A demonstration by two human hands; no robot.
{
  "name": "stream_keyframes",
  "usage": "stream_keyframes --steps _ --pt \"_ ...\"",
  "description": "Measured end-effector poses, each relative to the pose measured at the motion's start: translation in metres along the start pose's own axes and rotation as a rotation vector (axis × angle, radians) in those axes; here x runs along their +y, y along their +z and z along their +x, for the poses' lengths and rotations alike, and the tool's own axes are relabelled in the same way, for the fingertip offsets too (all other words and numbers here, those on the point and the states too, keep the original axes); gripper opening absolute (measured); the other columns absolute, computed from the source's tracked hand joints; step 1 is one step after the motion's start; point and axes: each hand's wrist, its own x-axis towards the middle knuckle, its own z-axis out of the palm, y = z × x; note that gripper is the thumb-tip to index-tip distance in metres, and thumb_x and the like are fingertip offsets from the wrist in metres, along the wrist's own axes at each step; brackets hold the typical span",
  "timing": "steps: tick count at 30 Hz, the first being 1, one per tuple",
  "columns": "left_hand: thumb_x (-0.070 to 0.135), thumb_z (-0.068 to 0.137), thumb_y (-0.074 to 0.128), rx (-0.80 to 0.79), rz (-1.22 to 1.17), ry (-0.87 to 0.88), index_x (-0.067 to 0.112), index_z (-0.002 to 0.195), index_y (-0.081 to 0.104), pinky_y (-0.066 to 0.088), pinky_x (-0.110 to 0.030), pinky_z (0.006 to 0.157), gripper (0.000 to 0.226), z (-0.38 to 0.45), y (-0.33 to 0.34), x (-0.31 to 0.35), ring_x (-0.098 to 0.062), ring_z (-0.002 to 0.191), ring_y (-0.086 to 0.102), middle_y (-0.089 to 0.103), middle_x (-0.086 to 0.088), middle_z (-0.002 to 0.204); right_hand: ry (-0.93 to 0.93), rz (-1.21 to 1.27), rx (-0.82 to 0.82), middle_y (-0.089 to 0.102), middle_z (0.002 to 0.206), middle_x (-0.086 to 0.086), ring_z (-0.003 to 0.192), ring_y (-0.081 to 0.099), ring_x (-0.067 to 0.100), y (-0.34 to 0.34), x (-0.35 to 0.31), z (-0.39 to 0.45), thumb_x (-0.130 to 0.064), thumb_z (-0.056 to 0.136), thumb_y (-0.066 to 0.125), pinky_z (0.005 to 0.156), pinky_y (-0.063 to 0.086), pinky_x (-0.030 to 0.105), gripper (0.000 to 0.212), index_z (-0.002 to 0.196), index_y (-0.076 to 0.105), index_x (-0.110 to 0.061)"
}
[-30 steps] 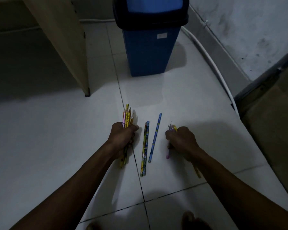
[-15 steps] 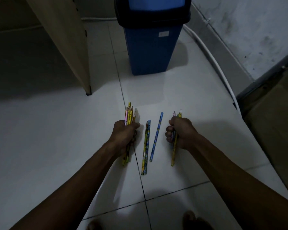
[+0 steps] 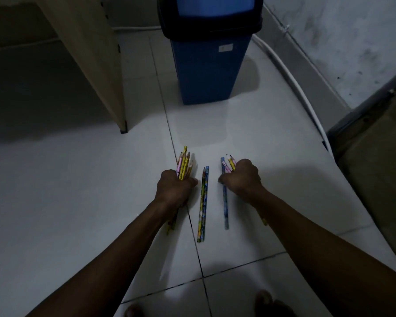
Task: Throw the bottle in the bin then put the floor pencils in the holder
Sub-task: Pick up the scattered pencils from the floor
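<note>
- A person crouches over a pale tiled floor [image 3: 272,133] in dim light, both bare forearms reaching forward.
- The left hand [image 3: 174,187] is a closed fist — its grip pressed tight around a bundle of mostly yellow pencils [image 3: 183,165], sharpened tips fanning out past the knuckles.
- The right hand [image 3: 241,177] is also curled shut, its grip pinching a few pencils [image 3: 229,163]; a long blue pencil [image 3: 225,202] runs beneath it, and I cannot tell whether it is held or only lying on the floor.
- Between the hands, two patterned pencils [image 3: 202,202] lie side by side on the floor, touching each other, not yet gathered.
- The pencils look light, stiff and thin; smooth barrels could slip from a loose bundle, so a hold around the middle seems safest.
- A blue bin [image 3: 206,69] with a dark swing lid stands ahead; its small pale label is too blurred to read. No bottle or holder is in view.
- Pencil prints are illegible.
</note>
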Motion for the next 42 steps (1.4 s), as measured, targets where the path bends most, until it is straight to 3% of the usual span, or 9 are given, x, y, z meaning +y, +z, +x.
stream_keyframes --steps 3,6,12,20,24,32,38,40,42 --pt "0.028 0.078 0.075 0.029 0.139 0.027 0.002 0.094 0.065 0.048 -0.028 0.055 0.032 0.000 0.007 0.000 -0.025 0.068 0.061 0.064 -0.013 0.081 -0.033 0.082 -0.024 0.056 0.075 0.007 0.075 0.059 0.030 -0.008 0.006 -0.002 -0.024 0.075 0.068 0.056 0.039 0.025 0.021 0.078 0.055 -0.008" --pt "0.035 0.072 0.080 0.033 0.316 0.081 0.003 0.089 0.061 0.041 -0.023 0.052 0.041 -0.005 0.015 0.006 -0.024 0.073 0.060 0.062 -0.011 0.084 0.004 0.223 -0.047 0.051 0.060 0.007 0.052 0.051 0.025 -0.017 0.011 -0.003 -0.024 0.077 0.064 0.049 0.037 0.025 0.020 0.069 0.055 -0.008" --pt "0.031 0.072 0.079 0.036 0.492 0.084 0.012 0.092 0.047 0.048 -0.032 0.068 0.043 -0.012 0.030 0.015 -0.030 0.090 0.061 0.057 -0.013 0.104 0.116 0.570 -0.152 0.065 0.071 0.017 0.027 0.028 0.012 -0.038 0.018 -0.005 -0.017 0.084 0.057 0.036 0.023 0.014 0.016 0.072 0.052 -0.008" --pt "0.020 0.083 0.058 0.060 0.624 0.142 0.011 0.109 0.054 0.050 -0.039 0.080 0.027 -0.019 0.042 0.013 -0.037 0.098 0.059 0.057 -0.016 0.112 0.106 0.737 -0.210 0.071 0.071 0.016 0.027 0.029 0.010 -0.044 0.028 -0.006 -0.013 0.091 0.062 0.034 0.025 0.015 0.014 0.079 0.059 -0.006" --pt "0.020 0.085 0.058 0.080 0.656 0.187 0.012 0.105 0.051 0.044 -0.037 0.076 0.023 -0.022 0.040 0.010 -0.037 0.098 0.056 0.054 -0.015 0.112 0.098 0.726 -0.194 0.071 0.071 0.011 0.026 0.030 0.009 -0.044 0.035 -0.003 -0.019 0.090 0.065 0.034 0.027 0.014 0.020 0.076 0.067 -0.005" --pt "0.021 0.090 0.051 -0.042 0.807 0.231 0.009 0.111 0.052 0.045 -0.039 0.085 0.024 -0.022 0.039 0.016 -0.039 0.110 0.054 0.054 -0.017 0.121 0.224 0.880 -0.314 0.061 0.060 0.005 0.030 0.035 0.010 -0.047 0.028 -0.001 -0.018 0.092 0.059 0.031 0.028 0.017 0.013 0.081 0.061 -0.011" --pt "0.030 0.081 0.050 -0.109 0.666 0.249 0.009 0.100 0.055 0.051 -0.037 0.075 0.029 -0.009 0.017 0.037 -0.039 0.095 0.063 0.068 -0.019 0.100 0.256 1.011 -0.398 0.051 0.045 0.003 0.037 0.044 0.015 -0.048 0.025 -0.002 -0.018 0.094 0.051 0.036 0.033 0.018 0.018 0.076 0.051 -0.014" --pt "0.029 0.072 0.050 -0.151 0.519 0.202 0.012 0.089 0.058 0.055 -0.034 0.066 0.026 -0.004 0.006 0.046 -0.029 0.078 0.068 0.074 -0.012 0.082 0.266 1.057 -0.429 0.047 0.045 0.001 0.039 0.043 0.016 -0.050 0.022 -0.004 -0.017 0.095 0.048 0.038 0.033 0.021 0.021 0.074 0.046 -0.015" --pt "0.018 0.082 0.054 -0.227 0.314 0.141 0.011 0.078 0.056 0.045 -0.020 0.044 0.009 -0.005 -0.002 0.054 -0.013 0.047 0.062 0.071 -0.010 0.069 0.278 1.114 -0.452 0.044 0.045 0.001 0.044 0.041 0.018 -0.050 0.019 -0.005 -0.018 0.098 0.045 0.040 0.035 0.023 0.023 0.075 0.043 -0.016"
